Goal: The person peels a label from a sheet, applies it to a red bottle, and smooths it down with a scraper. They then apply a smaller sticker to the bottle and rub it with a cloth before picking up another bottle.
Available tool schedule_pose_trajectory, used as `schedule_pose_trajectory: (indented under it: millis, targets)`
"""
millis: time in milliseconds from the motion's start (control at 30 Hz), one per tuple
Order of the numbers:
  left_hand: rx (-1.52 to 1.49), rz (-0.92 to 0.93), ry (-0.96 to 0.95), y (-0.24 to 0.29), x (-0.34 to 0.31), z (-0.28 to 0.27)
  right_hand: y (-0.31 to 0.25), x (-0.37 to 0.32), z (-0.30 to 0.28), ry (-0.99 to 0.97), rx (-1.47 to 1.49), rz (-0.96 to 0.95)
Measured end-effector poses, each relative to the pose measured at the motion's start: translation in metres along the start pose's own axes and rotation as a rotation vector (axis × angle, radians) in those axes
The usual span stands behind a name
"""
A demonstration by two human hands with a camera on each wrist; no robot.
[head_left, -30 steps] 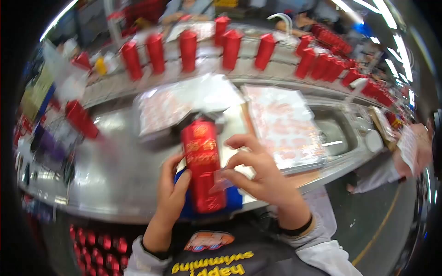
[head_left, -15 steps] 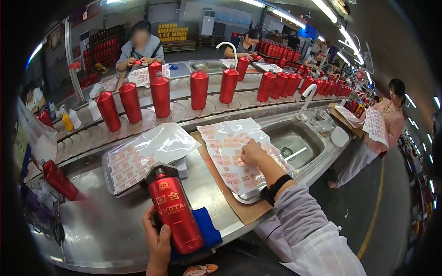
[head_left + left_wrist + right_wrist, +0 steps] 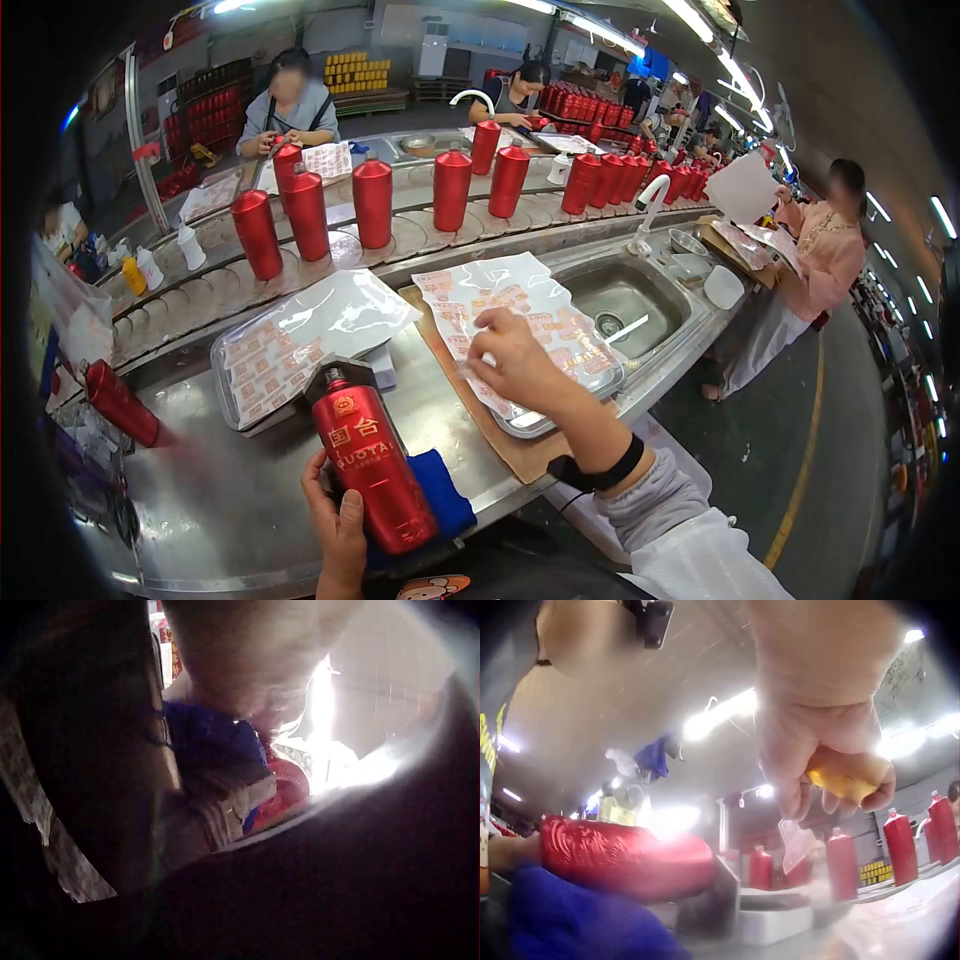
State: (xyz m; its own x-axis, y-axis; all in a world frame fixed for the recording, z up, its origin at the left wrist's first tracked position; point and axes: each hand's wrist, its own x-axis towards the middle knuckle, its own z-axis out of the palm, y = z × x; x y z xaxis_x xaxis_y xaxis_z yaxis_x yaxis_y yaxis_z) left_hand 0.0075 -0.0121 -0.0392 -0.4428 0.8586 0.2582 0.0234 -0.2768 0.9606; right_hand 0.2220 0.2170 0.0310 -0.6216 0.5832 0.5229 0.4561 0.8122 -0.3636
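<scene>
A red bottle (image 3: 375,470) with gold lettering lies tilted, its neck in a dark angled rest (image 3: 345,368) and its lower end on a blue cloth (image 3: 440,492). My left hand (image 3: 338,520) grips its left side, thumb on the near face; the left wrist view is mostly dark. Over the sheet of printed decals (image 3: 500,290), my right hand (image 3: 520,365) is raised with bent fingers. In the right wrist view its fingertips pinch a small translucent pinkish decal (image 3: 799,844), which hangs down.
A second decal sheet (image 3: 270,365) lies on a tray left of centre. Beyond, several red bottles (image 3: 372,205) stand along a conveyor. At right are a sink (image 3: 640,310) and a faucet (image 3: 655,200). Another red bottle (image 3: 120,405) leans at far left. People work across the line.
My right hand went from the bottle to the decal sheet, then rose off it toward the bottle with a decal in its fingers. My left hand stays on the bottle.
</scene>
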Motion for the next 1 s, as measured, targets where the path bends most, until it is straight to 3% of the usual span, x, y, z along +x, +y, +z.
schedule_pose_trajectory:
  millis: [233,367,600,767,1000]
  targets:
    - [0.011,0.073,-0.007,0.000,0.001,-0.001,-0.055,-0.017,0.009,0.060,0.214,-0.108]
    - [0.135,0.104,0.014,0.010,0.004,0.004,-0.068,-0.022,0.001,-0.025,0.275,-0.085]
    - [0.043,0.052,0.032,0.004,-0.004,0.004,-0.118,-0.027,-0.024,-0.232,0.565,-0.067]
    - [0.013,0.042,-0.010,0.013,-0.006,0.004,-0.121,-0.030,0.014,-0.275,0.556,-0.101]
    - [0.299,0.086,0.012,0.010,-0.009,0.013,-0.113,-0.028,0.029,-0.230,0.529,-0.113]
